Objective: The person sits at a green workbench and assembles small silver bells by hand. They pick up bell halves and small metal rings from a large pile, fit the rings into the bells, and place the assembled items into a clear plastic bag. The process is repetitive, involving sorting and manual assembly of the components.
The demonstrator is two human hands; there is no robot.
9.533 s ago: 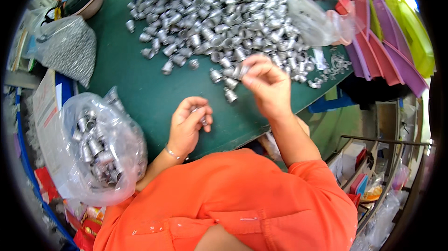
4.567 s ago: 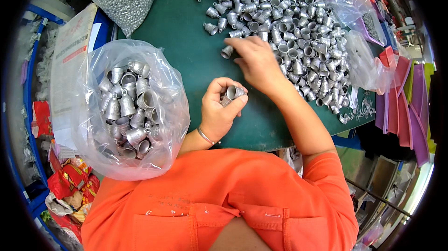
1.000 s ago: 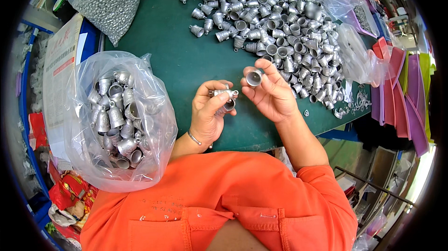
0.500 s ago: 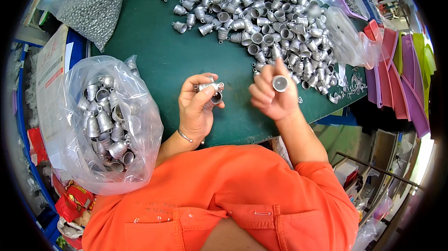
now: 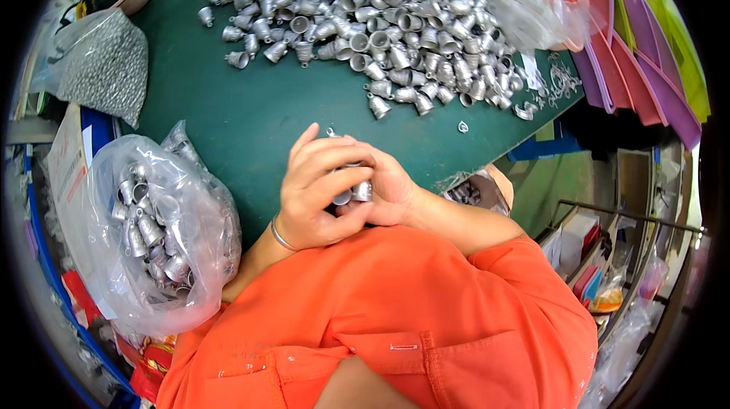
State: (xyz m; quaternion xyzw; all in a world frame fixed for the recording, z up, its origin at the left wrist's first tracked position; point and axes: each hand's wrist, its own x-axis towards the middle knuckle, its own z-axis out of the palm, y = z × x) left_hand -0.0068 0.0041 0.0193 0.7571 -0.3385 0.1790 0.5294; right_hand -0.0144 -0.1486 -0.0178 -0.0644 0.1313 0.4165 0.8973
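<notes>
Close to my orange shirt, my two hands meet over the near edge of the green table. My left hand [image 5: 322, 187], with a metal bangle [image 5: 282, 234] at its wrist, curls its fingers over several small silver metal bells [image 5: 363, 191]. My right hand [image 5: 394, 185] cups around the same bells from the right, its fingers largely hidden behind the left hand. How many bells are inside cannot be made out. Beyond the hands spreads a big pile of matching bells [image 5: 380, 21]. Left of my forearm, a clear plastic bag [image 5: 217, 219] holds more bells.
A clear bag of small silver beads [image 5: 106, 55] stands at the far left. Along the right are pink trays [image 5: 612, 59], purple trays [image 5: 661, 90] and a crumpled clear bag [image 5: 517, 6]. Small metal scraps [image 5: 559, 82] lie by the table's right edge, above a box [image 5: 498, 188].
My right hand, holding a bell out near the pile, has come back left and joined my left hand. The hands now close together around the bells. The view has shifted slightly.
</notes>
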